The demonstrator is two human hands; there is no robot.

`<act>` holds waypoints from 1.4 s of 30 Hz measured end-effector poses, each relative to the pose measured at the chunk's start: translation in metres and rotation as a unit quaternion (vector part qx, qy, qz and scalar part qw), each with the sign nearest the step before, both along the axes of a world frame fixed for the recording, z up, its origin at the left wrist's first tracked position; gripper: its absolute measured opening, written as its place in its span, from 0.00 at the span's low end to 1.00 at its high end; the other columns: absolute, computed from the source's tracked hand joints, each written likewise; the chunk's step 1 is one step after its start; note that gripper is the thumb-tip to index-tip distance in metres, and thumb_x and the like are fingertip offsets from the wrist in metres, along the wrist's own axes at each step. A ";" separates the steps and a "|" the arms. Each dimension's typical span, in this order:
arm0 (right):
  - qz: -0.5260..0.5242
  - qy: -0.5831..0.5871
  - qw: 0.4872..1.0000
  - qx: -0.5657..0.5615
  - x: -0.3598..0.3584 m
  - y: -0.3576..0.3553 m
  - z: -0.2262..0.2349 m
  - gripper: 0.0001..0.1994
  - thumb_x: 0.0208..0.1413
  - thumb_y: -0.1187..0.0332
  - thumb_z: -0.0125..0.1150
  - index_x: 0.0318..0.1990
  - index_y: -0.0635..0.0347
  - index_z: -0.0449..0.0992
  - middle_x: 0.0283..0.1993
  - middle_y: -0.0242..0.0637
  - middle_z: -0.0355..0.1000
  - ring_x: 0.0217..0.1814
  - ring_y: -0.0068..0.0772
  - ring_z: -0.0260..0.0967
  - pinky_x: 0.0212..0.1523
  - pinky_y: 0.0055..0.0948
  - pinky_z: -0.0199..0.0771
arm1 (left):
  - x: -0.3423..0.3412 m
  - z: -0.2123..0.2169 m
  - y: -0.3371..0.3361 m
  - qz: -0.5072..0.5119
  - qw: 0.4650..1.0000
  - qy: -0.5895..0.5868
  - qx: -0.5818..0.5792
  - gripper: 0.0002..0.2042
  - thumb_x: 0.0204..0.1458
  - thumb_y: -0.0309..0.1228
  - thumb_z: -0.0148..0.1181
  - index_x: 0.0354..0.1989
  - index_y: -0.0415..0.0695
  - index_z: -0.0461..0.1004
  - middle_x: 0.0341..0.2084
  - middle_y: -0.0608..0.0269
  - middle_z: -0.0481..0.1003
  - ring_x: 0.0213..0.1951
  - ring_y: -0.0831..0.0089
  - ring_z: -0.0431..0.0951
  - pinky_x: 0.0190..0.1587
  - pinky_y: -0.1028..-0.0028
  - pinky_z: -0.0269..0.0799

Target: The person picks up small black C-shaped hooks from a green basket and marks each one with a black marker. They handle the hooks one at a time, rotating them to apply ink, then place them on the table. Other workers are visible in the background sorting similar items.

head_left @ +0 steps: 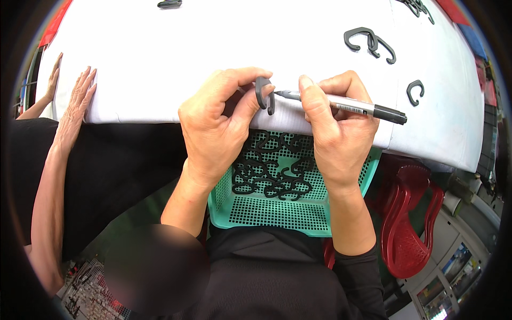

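Between the thumb and fingers of my left hand [218, 117] is a black C-shaped plastic hook [260, 93], held up above the table's near edge. My right hand [341, 125] grips a silver-grey marker pen [349, 104] with a black end. The pen's tip points left and is at the hook, touching or very close to it. Below both hands, a green perforated plastic basket [266, 217] holds several similar black hooks [288, 188]. My right forearm passes in front of the basket's right part.
On the white-covered table [213, 37] lie two overlapping black hooks [369, 41], a single hook [415, 93], more at the far right and a black cap-like piece [169, 4]. Another person's hands [77, 106] rest at the left edge. A dark red plastic chair [408, 229] stands right.
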State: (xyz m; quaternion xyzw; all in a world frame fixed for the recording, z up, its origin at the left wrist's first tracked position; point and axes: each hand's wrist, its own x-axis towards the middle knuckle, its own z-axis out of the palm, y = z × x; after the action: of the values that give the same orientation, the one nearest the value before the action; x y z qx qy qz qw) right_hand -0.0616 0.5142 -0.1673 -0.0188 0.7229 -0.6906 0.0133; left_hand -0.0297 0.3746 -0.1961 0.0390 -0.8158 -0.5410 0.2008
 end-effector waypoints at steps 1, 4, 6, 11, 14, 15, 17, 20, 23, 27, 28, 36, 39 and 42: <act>0.001 0.004 1.000 0.005 0.000 0.000 0.000 0.09 0.49 0.76 0.64 0.23 0.63 0.69 0.18 0.28 0.68 0.18 0.09 0.60 0.18 0.12 0.57 | -0.001 -0.001 0.000 0.005 1.000 0.010 0.003 0.10 0.44 0.17 0.63 0.37 0.41 0.78 0.25 0.64 0.78 0.27 0.79 0.77 0.30 0.81 0.72; -0.001 0.011 1.000 0.018 0.000 0.000 -0.001 0.09 0.49 0.76 0.64 0.23 0.63 0.69 0.17 0.27 0.68 0.18 0.09 0.59 0.17 0.12 0.57 | 0.000 -0.001 0.001 0.005 1.000 0.011 0.018 0.10 0.44 0.17 0.63 0.36 0.41 0.78 0.25 0.64 0.78 0.27 0.79 0.77 0.30 0.81 0.72; -0.003 0.011 1.000 0.014 0.000 -0.001 -0.002 0.09 0.49 0.76 0.64 0.23 0.63 0.69 0.17 0.27 0.68 0.17 0.09 0.59 0.17 0.12 0.57 | 0.002 0.002 -0.001 -0.012 1.000 -0.011 0.002 0.08 0.48 0.18 0.62 0.38 0.37 0.77 0.29 0.64 0.78 0.30 0.81 0.76 0.34 0.82 0.72; -0.004 0.017 1.000 0.023 0.000 -0.001 -0.004 0.09 0.49 0.76 0.64 0.23 0.62 0.69 0.17 0.26 0.66 0.17 0.09 0.58 0.17 0.12 0.56 | 0.003 0.003 -0.001 -0.022 1.000 -0.019 -0.002 0.07 0.50 0.18 0.61 0.39 0.35 0.76 0.31 0.64 0.79 0.32 0.82 0.76 0.36 0.82 0.72; -0.018 0.012 1.000 0.012 0.002 0.001 -0.004 0.10 0.50 0.76 0.64 0.23 0.62 0.68 0.17 0.24 0.64 0.17 0.08 0.56 0.17 0.12 0.54 | 0.002 0.001 -0.001 -0.015 1.000 -0.006 -0.005 0.08 0.48 0.17 0.61 0.37 0.37 0.77 0.29 0.64 0.78 0.30 0.81 0.76 0.34 0.82 0.72; -0.032 0.005 0.999 -0.007 0.005 0.004 -0.002 0.10 0.50 0.76 0.64 0.24 0.61 0.68 0.18 0.23 0.64 0.18 0.08 0.55 0.17 0.12 0.53 | 0.002 0.000 0.000 -0.009 1.000 0.007 -0.001 0.09 0.45 0.16 0.62 0.36 0.38 0.77 0.27 0.63 0.78 0.28 0.80 0.76 0.31 0.81 0.72; -0.061 0.033 0.998 -0.007 0.008 0.013 -0.003 0.10 0.51 0.76 0.63 0.25 0.61 0.67 0.19 0.21 0.62 0.18 0.07 0.52 0.18 0.12 0.50 | 0.004 0.000 0.001 -0.001 1.000 0.015 -0.010 0.09 0.43 0.16 0.62 0.34 0.40 0.77 0.24 0.63 0.77 0.25 0.79 0.76 0.28 0.81 0.71; -0.107 0.080 0.990 -0.048 0.008 0.020 -0.002 0.10 0.52 0.76 0.63 0.25 0.62 0.66 0.20 0.23 0.62 0.19 0.07 0.52 0.18 0.13 0.50 | 0.005 0.004 0.001 0.000 1.000 0.008 -0.031 0.06 0.44 0.18 0.63 0.32 0.39 0.77 0.22 0.64 0.76 0.22 0.79 0.75 0.26 0.80 0.70; -0.116 0.099 0.988 -0.040 0.009 0.024 -0.003 0.09 0.51 0.77 0.63 0.25 0.63 0.67 0.20 0.25 0.63 0.20 0.08 0.54 0.19 0.13 0.52 | 0.005 0.005 0.002 0.003 1.000 0.009 -0.027 0.04 0.46 0.20 0.64 0.30 0.39 0.76 0.19 0.65 0.75 0.21 0.79 0.73 0.24 0.80 0.68; -0.076 0.099 0.992 0.001 0.008 0.013 -0.006 0.08 0.50 0.79 0.62 0.26 0.63 0.68 0.21 0.26 0.65 0.20 0.09 0.58 0.20 0.13 0.57 | -0.002 0.010 0.005 0.023 0.999 0.003 -0.047 0.04 0.47 0.23 0.65 0.28 0.39 0.75 0.17 0.65 0.73 0.20 0.80 0.73 0.22 0.81 0.67; -0.067 0.096 0.993 0.004 0.008 0.010 -0.007 0.08 0.51 0.77 0.62 0.27 0.62 0.67 0.20 0.26 0.64 0.20 0.10 0.57 0.19 0.13 0.55 | -0.002 0.010 0.006 0.028 0.998 0.003 -0.053 0.04 0.47 0.24 0.65 0.27 0.39 0.75 0.17 0.65 0.73 0.19 0.80 0.72 0.22 0.81 0.66; -0.039 0.080 0.996 0.027 0.011 0.000 -0.010 0.08 0.53 0.75 0.62 0.27 0.62 0.68 0.22 0.24 0.62 0.23 0.09 0.56 0.24 0.12 0.54 | -0.004 0.008 0.009 0.037 0.997 0.028 -0.056 0.06 0.46 0.24 0.65 0.23 0.40 0.73 0.16 0.67 0.71 0.18 0.80 0.68 0.20 0.80 0.63; -0.037 0.083 0.995 0.029 0.010 0.000 -0.011 0.08 0.53 0.75 0.63 0.27 0.62 0.68 0.23 0.24 0.62 0.24 0.09 0.56 0.24 0.12 0.54 | -0.004 0.008 0.009 0.039 0.997 0.028 -0.056 0.06 0.45 0.24 0.66 0.23 0.40 0.73 0.16 0.67 0.71 0.18 0.80 0.68 0.21 0.80 0.63; -0.034 0.082 0.995 0.039 0.011 0.001 -0.010 0.08 0.53 0.75 0.63 0.27 0.62 0.69 0.23 0.24 0.62 0.24 0.09 0.56 0.25 0.13 0.54 | -0.003 0.008 0.009 0.040 0.997 0.029 -0.059 0.07 0.45 0.25 0.66 0.23 0.41 0.73 0.16 0.67 0.70 0.18 0.79 0.68 0.21 0.80 0.63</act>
State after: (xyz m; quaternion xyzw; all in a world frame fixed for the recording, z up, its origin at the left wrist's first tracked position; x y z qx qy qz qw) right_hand -0.0511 0.5153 -0.1771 -0.0499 0.7484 -0.6578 -0.0691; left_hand -0.0330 0.3838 -0.1885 0.0435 -0.8379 -0.4842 0.2481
